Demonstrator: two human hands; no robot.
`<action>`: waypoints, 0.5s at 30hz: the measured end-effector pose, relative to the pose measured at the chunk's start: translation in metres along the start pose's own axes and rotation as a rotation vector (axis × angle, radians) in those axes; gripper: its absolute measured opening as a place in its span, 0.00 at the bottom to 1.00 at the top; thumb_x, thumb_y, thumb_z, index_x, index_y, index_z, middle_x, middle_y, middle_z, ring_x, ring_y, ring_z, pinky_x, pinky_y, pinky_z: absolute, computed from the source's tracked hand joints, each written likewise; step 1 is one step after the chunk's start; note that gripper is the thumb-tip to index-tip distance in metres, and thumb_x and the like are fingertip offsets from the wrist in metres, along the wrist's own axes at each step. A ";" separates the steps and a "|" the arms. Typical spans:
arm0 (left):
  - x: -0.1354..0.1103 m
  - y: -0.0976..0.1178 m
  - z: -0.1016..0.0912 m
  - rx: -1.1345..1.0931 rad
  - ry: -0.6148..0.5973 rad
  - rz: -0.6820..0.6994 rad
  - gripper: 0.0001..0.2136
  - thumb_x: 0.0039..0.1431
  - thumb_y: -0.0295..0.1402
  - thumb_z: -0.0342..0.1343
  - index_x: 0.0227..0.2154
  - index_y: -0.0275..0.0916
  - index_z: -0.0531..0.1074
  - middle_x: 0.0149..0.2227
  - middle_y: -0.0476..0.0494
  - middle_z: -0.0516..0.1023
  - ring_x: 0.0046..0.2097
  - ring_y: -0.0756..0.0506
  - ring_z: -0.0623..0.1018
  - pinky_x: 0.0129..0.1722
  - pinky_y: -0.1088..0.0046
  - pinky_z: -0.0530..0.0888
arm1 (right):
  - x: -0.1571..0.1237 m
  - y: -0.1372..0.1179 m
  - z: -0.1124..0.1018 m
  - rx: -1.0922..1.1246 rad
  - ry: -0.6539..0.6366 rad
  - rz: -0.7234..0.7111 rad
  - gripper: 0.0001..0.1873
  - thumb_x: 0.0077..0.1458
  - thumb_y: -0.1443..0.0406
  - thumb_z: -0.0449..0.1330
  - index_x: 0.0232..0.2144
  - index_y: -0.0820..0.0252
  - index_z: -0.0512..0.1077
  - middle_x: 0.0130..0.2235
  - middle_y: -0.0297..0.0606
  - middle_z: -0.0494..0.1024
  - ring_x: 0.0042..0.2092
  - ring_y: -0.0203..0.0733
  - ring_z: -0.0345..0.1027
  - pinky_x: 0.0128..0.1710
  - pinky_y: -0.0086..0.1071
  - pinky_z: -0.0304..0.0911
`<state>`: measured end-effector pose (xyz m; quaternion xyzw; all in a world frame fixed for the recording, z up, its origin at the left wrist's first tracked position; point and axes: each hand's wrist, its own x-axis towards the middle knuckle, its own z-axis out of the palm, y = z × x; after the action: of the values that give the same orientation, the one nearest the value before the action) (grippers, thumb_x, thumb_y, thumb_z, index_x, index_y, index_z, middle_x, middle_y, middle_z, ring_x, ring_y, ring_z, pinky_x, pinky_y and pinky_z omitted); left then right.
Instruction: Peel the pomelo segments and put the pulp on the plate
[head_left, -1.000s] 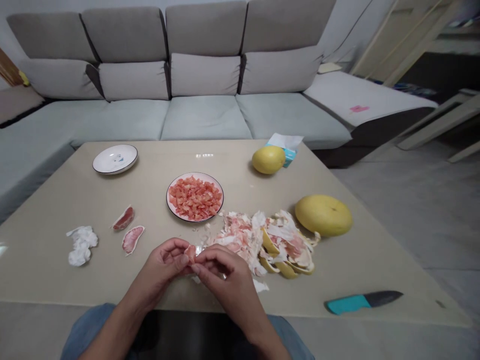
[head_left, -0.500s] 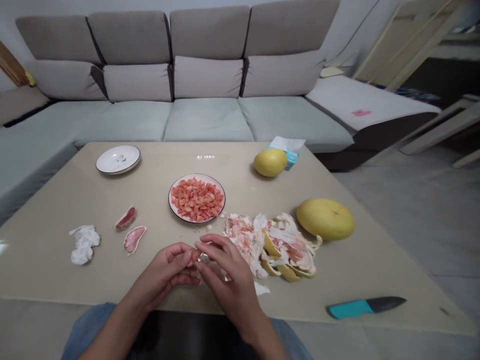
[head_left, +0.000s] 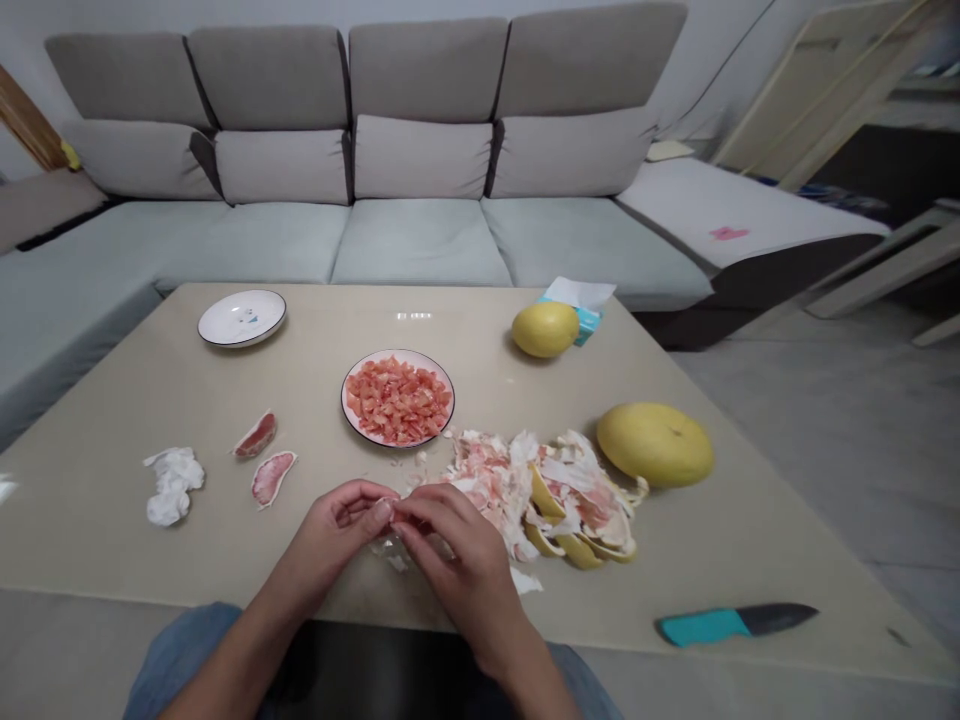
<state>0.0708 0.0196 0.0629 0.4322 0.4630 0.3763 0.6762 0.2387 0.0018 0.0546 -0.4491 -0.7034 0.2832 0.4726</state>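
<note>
My left hand (head_left: 330, 540) and my right hand (head_left: 457, 560) meet over the near edge of the beige table (head_left: 112, 400), fingertips pinched together on a small piece of pink pomelo that is mostly hidden between them. Just right of my hands lies a heap of white and pink membrane and yellow peel (head_left: 547, 490). Beyond my hands stands a plate of pink pomelo pieces (head_left: 397, 397). Two pomelo segments (head_left: 262, 455) lie to the left.
A teal-handled knife (head_left: 731, 622) lies near the table's right front edge. Two whole yellow pomelos (head_left: 654, 444) (head_left: 545, 328), a tissue pack (head_left: 581, 300), an empty white dish (head_left: 241, 318) and crumpled tissues (head_left: 171, 484) are on the table. A grey sofa (head_left: 420, 160) stands behind.
The pink piece seen between my fingers a second ago is now hidden by my fingertips. My hands stayed together in place; the view shifted slightly.
</note>
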 end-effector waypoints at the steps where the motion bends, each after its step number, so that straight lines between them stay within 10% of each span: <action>1: 0.000 0.001 0.000 0.019 0.007 0.012 0.10 0.55 0.38 0.61 0.35 0.37 0.76 0.35 0.44 0.79 0.39 0.46 0.76 0.42 0.74 0.71 | 0.000 -0.001 0.001 0.015 0.002 0.006 0.11 0.58 0.71 0.58 0.41 0.54 0.75 0.39 0.40 0.75 0.39 0.41 0.71 0.38 0.33 0.69; 15: -0.001 0.002 0.002 0.066 0.023 0.047 0.11 0.56 0.40 0.59 0.33 0.37 0.78 0.34 0.44 0.79 0.40 0.44 0.75 0.42 0.73 0.70 | 0.004 -0.008 0.001 0.216 0.066 0.143 0.05 0.54 0.69 0.59 0.32 0.57 0.76 0.35 0.39 0.75 0.34 0.38 0.72 0.26 0.25 0.70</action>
<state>0.0722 0.0189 0.0654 0.4606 0.4727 0.3815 0.6472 0.2345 0.0018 0.0629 -0.4538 -0.6189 0.3754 0.5197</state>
